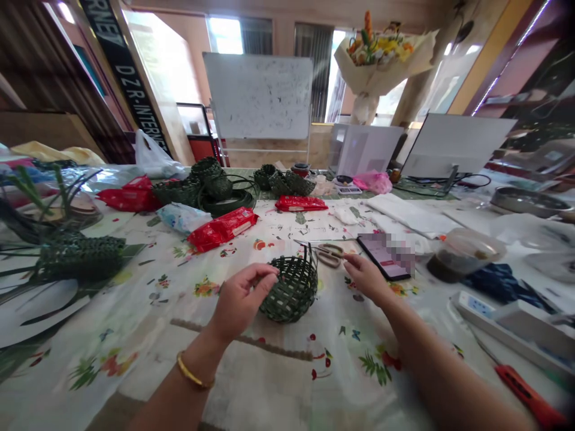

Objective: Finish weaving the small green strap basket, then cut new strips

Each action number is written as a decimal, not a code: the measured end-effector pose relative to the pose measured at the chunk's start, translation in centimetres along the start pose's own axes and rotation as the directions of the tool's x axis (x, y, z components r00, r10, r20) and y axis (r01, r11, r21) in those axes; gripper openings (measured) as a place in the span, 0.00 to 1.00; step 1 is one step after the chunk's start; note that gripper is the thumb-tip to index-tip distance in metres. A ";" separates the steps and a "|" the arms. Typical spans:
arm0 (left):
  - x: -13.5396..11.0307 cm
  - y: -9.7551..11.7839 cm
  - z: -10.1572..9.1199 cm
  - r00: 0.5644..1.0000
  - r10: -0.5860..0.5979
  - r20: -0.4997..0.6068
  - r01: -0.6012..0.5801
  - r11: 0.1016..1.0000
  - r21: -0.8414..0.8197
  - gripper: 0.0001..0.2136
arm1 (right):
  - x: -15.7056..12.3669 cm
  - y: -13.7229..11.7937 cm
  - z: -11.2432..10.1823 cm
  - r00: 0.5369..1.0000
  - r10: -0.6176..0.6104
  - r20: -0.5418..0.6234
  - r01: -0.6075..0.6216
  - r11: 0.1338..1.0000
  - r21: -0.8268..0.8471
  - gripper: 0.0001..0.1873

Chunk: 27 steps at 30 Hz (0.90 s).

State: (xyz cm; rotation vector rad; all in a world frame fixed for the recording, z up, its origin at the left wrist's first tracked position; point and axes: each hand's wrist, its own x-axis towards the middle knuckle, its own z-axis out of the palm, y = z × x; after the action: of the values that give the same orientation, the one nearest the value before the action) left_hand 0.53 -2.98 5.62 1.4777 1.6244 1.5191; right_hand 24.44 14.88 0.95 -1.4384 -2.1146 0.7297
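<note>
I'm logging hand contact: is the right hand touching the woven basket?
Apart. The head view shows a strip of tablecloth between the right hand and the woven basket.

Across the white, fruit-printed counter (330, 326): round dark-green woven basket (291, 306), brown-handled metal scissors (318, 249), shiny red plastic packets (224, 229).

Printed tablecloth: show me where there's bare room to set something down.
Bare cloth lies between left hand and far-left green weaving, and between basket and right forearm. Crowded: around the red packets beyond, the phone and power strip at right.
</note>
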 end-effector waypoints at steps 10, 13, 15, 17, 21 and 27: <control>0.6 5.0 1.1 0.948 -0.055 0.313 -0.068 0.928 0.367 0.07 | 4.5 -2.4 1.2 0.980 -0.002 0.199 0.055 0.964 -0.260 0.17; 1.9 4.3 3.9 0.976 -0.078 0.202 0.000 0.933 0.361 0.11 | 4.7 -2.7 1.6 0.968 0.052 0.244 0.012 0.967 -0.256 0.17; 2.5 3.4 6.0 0.988 -0.074 0.136 0.027 0.946 0.323 0.11 | 4.2 -2.7 1.3 0.963 0.078 0.259 -0.022 0.977 -0.211 0.15; 2.9 2.7 7.5 0.996 -0.042 0.077 0.020 0.962 0.273 0.10 | 3.1 -2.4 0.8 0.960 0.068 0.271 -0.038 0.993 -0.115 0.13; 2.8 2.0 7.3 1.000 -0.014 0.020 0.010 0.979 0.202 0.11 | -0.4 -1.5 -0.4 0.965 -0.102 0.240 0.047 0.973 0.225 0.19; 2.6 1.2 4.7 0.992 -0.055 -0.117 0.019 0.959 -0.283 0.11 | -5.2 -2.8 -1.0 0.888 -0.424 0.180 0.224 0.739 0.636 0.31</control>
State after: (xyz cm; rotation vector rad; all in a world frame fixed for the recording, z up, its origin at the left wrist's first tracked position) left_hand 4.22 1.03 6.25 1.2136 1.4212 1.7676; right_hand 24.94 9.27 3.10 -0.6049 -1.9964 1.3991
